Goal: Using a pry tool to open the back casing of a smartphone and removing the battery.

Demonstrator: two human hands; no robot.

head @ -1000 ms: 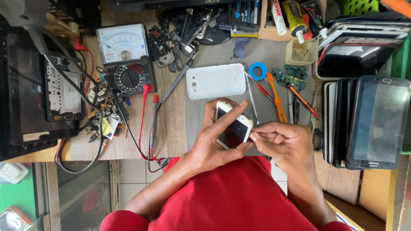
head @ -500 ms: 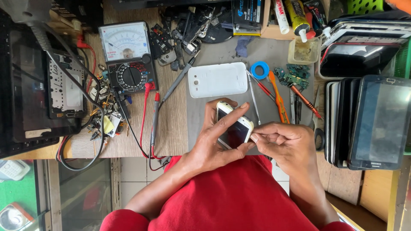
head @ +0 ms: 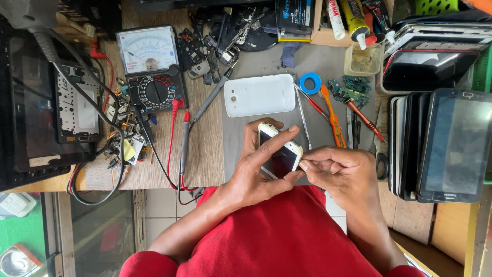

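Two hands: both meet over one small white phone (head: 279, 154), above the near edge of the grey mat (head: 328, 61).
Left hand (head: 256, 166): fingers wrap the phone's left side and back, thumb under its lower end, grasping it.
Right hand (head: 341, 172): fingers curled in, tips pinched against the phone's right corner.
Just beyond: white back cover (head: 259, 95), lying flat on the mat.
Right of phone: orange pry tool (head: 332, 115), blue tape roll (head: 310, 82).
Far left: analog multimeter (head: 148, 66) with red probes.

The left hand (head: 259, 166) covers much of the small white phone (head: 279, 154), the right hand (head: 341, 174) hides its lower corner, the glue tubes (head: 353, 15) are cut by the top edge, and the loose parts (head: 125, 138) near the meter (head: 151, 66) are too small to tell.
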